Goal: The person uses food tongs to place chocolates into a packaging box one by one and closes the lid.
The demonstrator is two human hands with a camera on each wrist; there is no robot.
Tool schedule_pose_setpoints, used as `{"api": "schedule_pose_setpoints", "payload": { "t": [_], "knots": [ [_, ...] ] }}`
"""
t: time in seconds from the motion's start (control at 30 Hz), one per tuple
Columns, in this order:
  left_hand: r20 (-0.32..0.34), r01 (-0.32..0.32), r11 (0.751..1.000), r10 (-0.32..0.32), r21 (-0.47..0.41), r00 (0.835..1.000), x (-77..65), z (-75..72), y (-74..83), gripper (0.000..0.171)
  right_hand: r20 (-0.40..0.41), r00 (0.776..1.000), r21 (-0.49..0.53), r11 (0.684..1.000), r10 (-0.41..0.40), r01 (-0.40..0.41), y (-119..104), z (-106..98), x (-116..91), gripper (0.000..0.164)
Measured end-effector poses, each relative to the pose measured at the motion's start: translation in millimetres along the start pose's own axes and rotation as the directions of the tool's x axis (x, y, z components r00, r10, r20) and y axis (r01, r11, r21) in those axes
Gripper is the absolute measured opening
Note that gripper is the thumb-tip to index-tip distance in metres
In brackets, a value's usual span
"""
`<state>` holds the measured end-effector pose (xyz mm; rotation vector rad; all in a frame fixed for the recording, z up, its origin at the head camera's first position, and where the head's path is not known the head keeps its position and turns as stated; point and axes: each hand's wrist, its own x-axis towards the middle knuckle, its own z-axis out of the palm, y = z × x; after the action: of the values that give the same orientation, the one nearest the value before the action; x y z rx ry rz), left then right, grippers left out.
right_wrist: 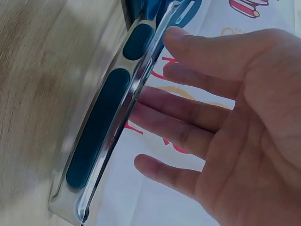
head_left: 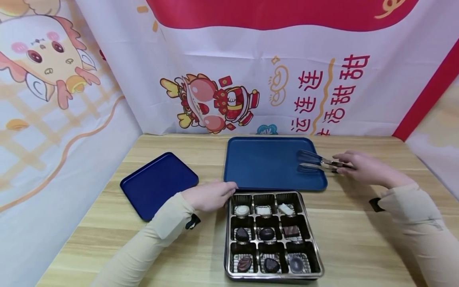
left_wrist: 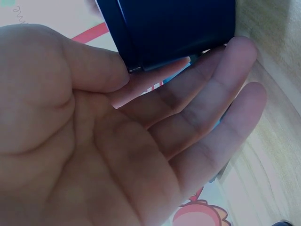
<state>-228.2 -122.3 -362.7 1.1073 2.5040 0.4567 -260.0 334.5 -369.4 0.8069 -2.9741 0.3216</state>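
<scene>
A tray of chocolates (head_left: 269,239) with a gold-toned divider lies near the front of the table, each compartment in sight holding a white or dark piece. At its far left corner, my left hand (head_left: 209,196) holds the edge, thumb against one side and fingers reaching round the other. The left wrist view shows the dark blue side (left_wrist: 174,33) under that thumb. Kitchen tongs (head_left: 324,162) with blue handle inlays lie over the right edge of the blue tray (head_left: 265,159), heads apart. Beside their handles is my right hand (head_left: 365,167), fingers extended, fingertips right at the metal edge.
A smaller dark blue tray (head_left: 157,185) sits at an angle on the left of the wooden table (head_left: 193,255). A printed cloth (head_left: 229,52) hangs behind the table's far edge, and cloth also stands along the left side.
</scene>
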Motion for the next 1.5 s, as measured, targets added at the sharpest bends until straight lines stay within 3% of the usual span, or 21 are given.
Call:
{"api": "schedule_pose_setpoints", "payload": {
  "t": [0.33,0.5,0.6,0.7,0.83,1.03,1.23,1.5],
  "knots": [
    [-0.013,0.002,0.999,-0.003,-0.038,1.000,-5.8,-9.9,-5.5,0.023,-0.038,0.999,0.005,1.000,0.022,-0.022,-18,-9,1,0.038],
    [-0.082,0.074,0.997,-0.074,-0.012,0.994,-22.5,-30.9,-26.9,0.029,-0.098,0.995,0.011,0.999,-0.029,0.030,-41,-15,-2,0.031],
    [-0.179,0.121,0.992,-0.114,0.025,0.977,-35.1,-45.7,-55.6,0.026,-0.123,0.989,0.016,0.997,-0.077,0.080,-52,-17,-2,0.030],
    [-0.286,0.172,0.984,-0.153,0.044,0.946,-49.1,-57.9,-88.8,0.025,-0.137,0.985,0.014,0.994,-0.101,0.104,-59,-17,-3,0.032],
    [-0.359,0.238,0.970,-0.204,0.054,0.911,-68.9,-70.3,-125.6,0.025,-0.115,0.990,0.022,0.997,-0.078,0.081,-65,-19,-4,0.040],
    [-0.352,0.400,0.910,-0.343,0.104,0.871,-90.5,-80.0,-162.1,0.032,-0.074,0.997,0.053,0.998,-0.026,0.030,-70,-19,-3,0.054],
    [-0.335,0.482,0.868,-0.422,0.121,0.843,-97.8,-78.9,-189.9,0.024,-0.021,1.000,0.082,0.997,-0.009,0.011,-76,-17,-4,0.061],
    [-0.301,0.528,0.826,-0.462,0.195,0.834,-93.0,-75.5,-201.9,0.027,-0.020,0.999,0.055,0.998,-0.038,0.039,-84,-11,-4,0.063]
  ]
}}
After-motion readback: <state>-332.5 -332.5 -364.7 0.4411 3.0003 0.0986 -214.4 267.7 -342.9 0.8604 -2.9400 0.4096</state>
